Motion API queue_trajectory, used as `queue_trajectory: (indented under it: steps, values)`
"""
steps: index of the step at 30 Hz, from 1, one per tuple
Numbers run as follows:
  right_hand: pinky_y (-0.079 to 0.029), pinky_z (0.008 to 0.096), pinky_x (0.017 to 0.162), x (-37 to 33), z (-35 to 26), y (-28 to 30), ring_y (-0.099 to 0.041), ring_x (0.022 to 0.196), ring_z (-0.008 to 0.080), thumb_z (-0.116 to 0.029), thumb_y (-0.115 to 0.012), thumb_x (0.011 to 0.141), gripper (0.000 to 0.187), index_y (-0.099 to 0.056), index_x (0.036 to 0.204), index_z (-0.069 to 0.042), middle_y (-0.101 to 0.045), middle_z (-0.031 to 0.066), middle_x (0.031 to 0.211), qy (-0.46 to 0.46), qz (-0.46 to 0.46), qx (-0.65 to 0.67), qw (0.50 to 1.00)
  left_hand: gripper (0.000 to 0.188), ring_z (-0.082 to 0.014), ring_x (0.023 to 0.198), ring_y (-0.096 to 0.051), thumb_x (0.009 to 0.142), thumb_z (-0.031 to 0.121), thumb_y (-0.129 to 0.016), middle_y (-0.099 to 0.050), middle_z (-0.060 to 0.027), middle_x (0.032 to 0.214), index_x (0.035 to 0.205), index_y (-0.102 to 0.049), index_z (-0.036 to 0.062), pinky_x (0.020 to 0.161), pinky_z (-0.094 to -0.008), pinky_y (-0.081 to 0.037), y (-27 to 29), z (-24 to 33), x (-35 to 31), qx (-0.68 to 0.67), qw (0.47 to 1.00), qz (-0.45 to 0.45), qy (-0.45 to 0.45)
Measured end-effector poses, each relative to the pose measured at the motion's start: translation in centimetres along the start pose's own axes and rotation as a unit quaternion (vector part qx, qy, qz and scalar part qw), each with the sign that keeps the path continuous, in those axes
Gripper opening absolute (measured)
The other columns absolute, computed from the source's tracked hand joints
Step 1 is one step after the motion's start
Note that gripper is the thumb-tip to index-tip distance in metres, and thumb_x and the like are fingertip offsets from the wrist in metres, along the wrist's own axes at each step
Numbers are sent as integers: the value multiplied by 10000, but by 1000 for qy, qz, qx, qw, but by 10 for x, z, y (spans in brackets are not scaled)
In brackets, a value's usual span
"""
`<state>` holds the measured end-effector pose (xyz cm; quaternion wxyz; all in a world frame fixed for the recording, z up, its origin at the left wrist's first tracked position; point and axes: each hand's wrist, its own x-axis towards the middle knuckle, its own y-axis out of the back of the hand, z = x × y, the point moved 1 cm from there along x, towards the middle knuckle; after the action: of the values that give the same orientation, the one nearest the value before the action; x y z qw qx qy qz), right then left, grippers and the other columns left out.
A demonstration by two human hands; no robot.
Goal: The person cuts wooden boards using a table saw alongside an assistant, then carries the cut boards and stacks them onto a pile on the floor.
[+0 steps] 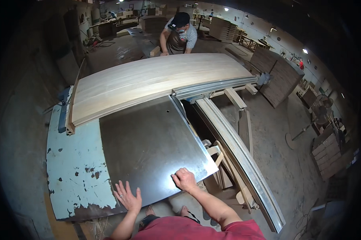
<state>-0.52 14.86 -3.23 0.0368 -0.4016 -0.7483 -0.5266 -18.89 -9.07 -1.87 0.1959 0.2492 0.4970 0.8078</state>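
Note:
My left hand [127, 197] rests palm down with spread fingers on the near edge of a dark, shiny steel table [144, 140]. My right hand [183, 179] leans on the same table near its right front corner, its fingers curled into a loose fist; no object shows in it. Beyond both hands, a stack of wide, pale wooden boards [156, 78] lies across the far part of the table. A wooden fence strip [73, 108] stands at the stack's left end, and a ridged metal rail [212, 87] runs along its near right side.
A pale blue tabletop [78, 160] with chipped paint adjoins the steel on the left. To the right, a long sliding rail [244, 160] slants toward me, with wood offcuts [224, 174] beside it. A person [180, 34] leans over the stack's far side. Large board piles [274, 74] stand behind.

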Motion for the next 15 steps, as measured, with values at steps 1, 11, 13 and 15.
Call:
queue_trajectory:
  steps: [1, 11, 13, 15]
  values:
    - [-537, 427, 644, 1, -2, -1, -631, 770, 306, -262, -722, 877, 251, -621, 750, -71, -602, 110, 774, -1, -5, -5, 1000, 694, -396, 1530, -156, 842, 364, -710, -291, -204, 1609, 1410, -521, 13, 1225, -591, -62, 4, -3, 1, -14, 1000, -23, -9]
    - [-521, 460, 686, 8, -7, -5, -624, 817, 345, -260, -711, 863, 235, -627, 777, -59, -613, 137, 816, -85, -8, -83, 993, 671, -393, 1497, -252, 863, 334, -709, -361, -245, 1554, 1392, -517, -30, 1232, -566, -113, 22, -58, 53, -80, 985, -87, -126]
    - [-522, 454, 697, 8, -9, -7, -626, 828, 334, -269, -707, 868, 236, -630, 786, -62, -606, 124, 821, -83, -12, -88, 993, 649, -378, 1496, -262, 872, 334, -697, -373, -227, 1554, 1381, -529, -32, 1234, -559, -112, 19, -66, 67, -61, 984, -70, -150]
    - [-522, 452, 695, 5, -10, -6, -625, 826, 333, -271, -706, 869, 236, -630, 785, -63, -606, 123, 820, -85, -8, -92, 992, 644, -372, 1496, -268, 876, 335, -693, -383, -221, 1550, 1381, -531, -30, 1234, -556, -113, 18, -70, 72, -54, 981, -67, -172]
